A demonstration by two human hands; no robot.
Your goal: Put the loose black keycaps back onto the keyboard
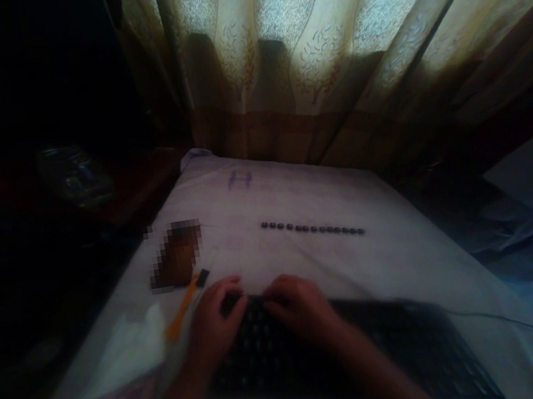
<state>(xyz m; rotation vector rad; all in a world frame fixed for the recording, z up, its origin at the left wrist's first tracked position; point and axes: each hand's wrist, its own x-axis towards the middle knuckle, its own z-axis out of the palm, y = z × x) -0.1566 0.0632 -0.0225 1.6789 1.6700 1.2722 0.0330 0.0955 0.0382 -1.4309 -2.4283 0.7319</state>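
A black keyboard (421,343) lies at a slant on the cloth, its surface dark and blurred. My left hand (214,319) is curled around its far left corner, thumb on the key side and fingers past the far edge. Close beside it, my right hand (304,308) bends over the top row, fingertips pressed together near the far edge. Whatever those fingertips hold is hidden. Beyond both hands, several small black keycaps (314,229) form a slanting row. Left of my left hand lies a brush with an orange handle (181,309) and a dark head.
Pale cloth (336,192) covers the table. A brown, pixelated object (179,257) sits at the left, with crumpled white material (129,353) nearer me. The keyboard's cable (508,319) runs off right. Patterned curtains (246,41) hang behind the table.
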